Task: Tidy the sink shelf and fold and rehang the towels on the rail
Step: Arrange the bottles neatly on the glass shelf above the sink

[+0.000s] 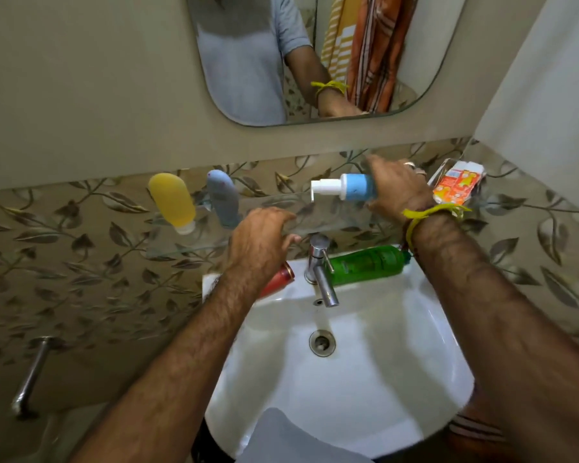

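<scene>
Glass shelf (188, 249) above white sink (415, 329); right hand (398, 188) gripping blue bottle (356, 187); left hand (261, 235) loose-fingered.

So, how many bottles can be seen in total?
5: yellow bottle and grey bottle on the shelf, blue pump bottle in the right hand, red bottle and green bottle on the sink.

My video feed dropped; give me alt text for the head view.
Right hand holds a blue pump bottle sideways over the glass shelf; left hand rests open at the shelf's edge. Yellow and grey tubes stand on it.
</scene>
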